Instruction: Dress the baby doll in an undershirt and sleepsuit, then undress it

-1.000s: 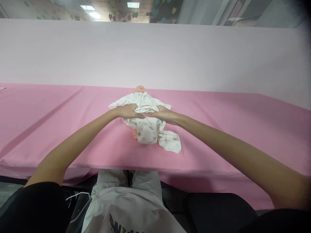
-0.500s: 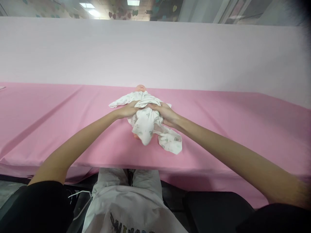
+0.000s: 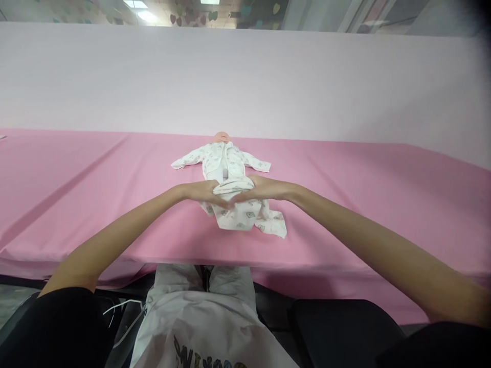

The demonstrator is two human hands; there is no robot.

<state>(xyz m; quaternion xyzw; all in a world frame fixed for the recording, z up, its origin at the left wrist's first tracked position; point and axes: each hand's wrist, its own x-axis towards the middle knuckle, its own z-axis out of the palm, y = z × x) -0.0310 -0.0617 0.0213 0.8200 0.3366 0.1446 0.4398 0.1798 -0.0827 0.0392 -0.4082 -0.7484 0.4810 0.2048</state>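
A doll (image 3: pixel 221 137) lies on its back with its head at the far side. It wears a white printed baby top (image 3: pixel 213 159), sleeves spread out to both sides. Over the doll's lower body, my left hand (image 3: pixel 204 192) and my right hand (image 3: pixel 264 188) grip a bunched white printed baby garment (image 3: pixel 238 219), likely pants. My fingers are partly inside its gathered upper edge, thumbs towards each other. One leg of the cloth trails to the right. The doll's legs are hidden beneath it.
A pink cloth (image 3: pixel 115 204) covers the table, with its front edge close to my lap. A pale wall or panel (image 3: pixel 245 82) stands behind. Below the table are a black chair (image 3: pixel 345 327) at right and a white cable (image 3: pixel 126 304) at left.
Both hands have drawn the bunched garment toward me, off the doll's chest. The top's front and the right sleeve now show fully.
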